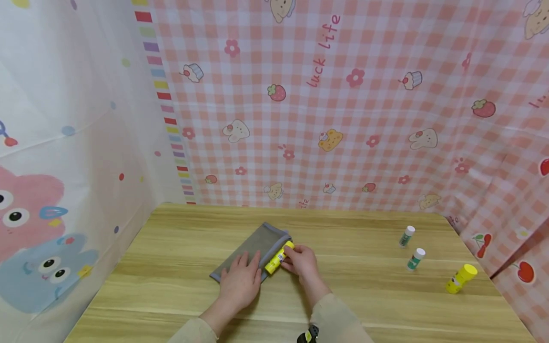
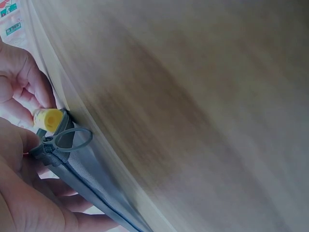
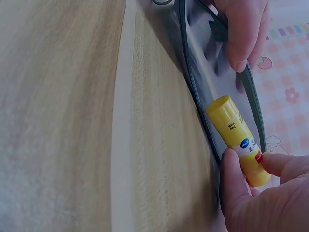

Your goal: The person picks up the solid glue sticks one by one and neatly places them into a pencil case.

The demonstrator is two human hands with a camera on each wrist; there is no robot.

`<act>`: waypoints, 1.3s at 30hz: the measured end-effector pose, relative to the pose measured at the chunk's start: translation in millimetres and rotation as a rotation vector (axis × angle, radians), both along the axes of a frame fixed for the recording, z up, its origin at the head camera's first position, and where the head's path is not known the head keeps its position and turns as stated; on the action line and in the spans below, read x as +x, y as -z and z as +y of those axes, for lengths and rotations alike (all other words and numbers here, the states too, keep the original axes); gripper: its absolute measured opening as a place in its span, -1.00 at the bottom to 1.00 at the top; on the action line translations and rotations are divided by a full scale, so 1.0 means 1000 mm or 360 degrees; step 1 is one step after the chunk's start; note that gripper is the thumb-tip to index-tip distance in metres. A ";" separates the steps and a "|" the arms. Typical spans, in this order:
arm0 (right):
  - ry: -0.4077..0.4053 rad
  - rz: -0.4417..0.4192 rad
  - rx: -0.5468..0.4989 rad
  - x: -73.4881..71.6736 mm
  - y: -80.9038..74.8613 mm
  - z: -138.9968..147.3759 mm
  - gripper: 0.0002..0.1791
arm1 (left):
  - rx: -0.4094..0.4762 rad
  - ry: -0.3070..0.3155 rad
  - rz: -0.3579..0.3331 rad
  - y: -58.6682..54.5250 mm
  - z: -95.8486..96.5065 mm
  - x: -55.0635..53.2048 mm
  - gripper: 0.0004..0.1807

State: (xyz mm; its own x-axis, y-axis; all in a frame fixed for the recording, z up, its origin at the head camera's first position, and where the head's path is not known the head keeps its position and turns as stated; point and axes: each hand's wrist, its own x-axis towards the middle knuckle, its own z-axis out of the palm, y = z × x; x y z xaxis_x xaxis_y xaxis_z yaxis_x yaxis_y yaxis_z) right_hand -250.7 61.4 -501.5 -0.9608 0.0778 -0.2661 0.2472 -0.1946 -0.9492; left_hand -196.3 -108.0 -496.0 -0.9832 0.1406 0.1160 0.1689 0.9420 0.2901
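Holding a yellow glue stick (image 1: 276,258) in the right hand (image 1: 302,262), pinched between thumb and fingers, right at the mouth of a grey mesh pouch (image 1: 253,243). Running lengthwise along the pouch's right edge in the head view, and slanting across the gap between its parted zip edges in the right wrist view. Gripping the pouch's edge with the left hand (image 1: 242,281), thumb at the zip and fingers spread over the outer mesh. At the pouch's end, beside the left thumb, a grey ring (image 2: 73,139). Beneath the pouch, a wooden counter (image 1: 171,286). Well to the pouch's right, a white-capped tube (image 1: 407,237) and a second white-capped tube (image 1: 416,259), both upright. Farther right of the pouch, another yellow stick (image 1: 461,278), also upright. Behind the pouch, a pink checked cloth (image 1: 300,109).
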 end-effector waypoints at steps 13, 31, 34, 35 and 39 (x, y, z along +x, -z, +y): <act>0.0081 -0.0006 0.0049 -0.004 0.002 -0.005 -0.70 | 0.0000 0.0002 -0.0001 -0.002 0.001 0.001 -0.48; -0.0042 -0.0021 0.0110 0.002 -0.001 -0.001 -0.65 | 0.0002 0.0002 0.0015 -0.001 0.000 0.003 -0.49; -0.0071 -0.0004 0.0112 0.005 -0.001 0.002 -0.61 | 0.0006 0.0000 0.0022 -0.002 0.001 0.003 -0.49; -0.0079 0.0004 0.0108 0.006 -0.002 0.003 -0.60 | 0.0008 -0.0003 0.0023 -0.002 0.001 0.003 -0.48; -0.0104 0.0032 0.0117 0.008 -0.002 0.008 -0.60 | 0.0012 -0.0005 0.0035 -0.002 0.000 0.003 -0.48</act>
State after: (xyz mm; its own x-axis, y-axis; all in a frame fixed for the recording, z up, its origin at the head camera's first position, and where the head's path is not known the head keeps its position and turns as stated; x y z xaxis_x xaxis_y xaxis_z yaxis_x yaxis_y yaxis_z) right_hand -242.5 69.5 -499.4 -0.9696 0.0335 -0.2424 0.2375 -0.1084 -0.9653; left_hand -193.1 -107.9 -494.3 -0.9809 0.1363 0.1386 0.1722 0.9404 0.2933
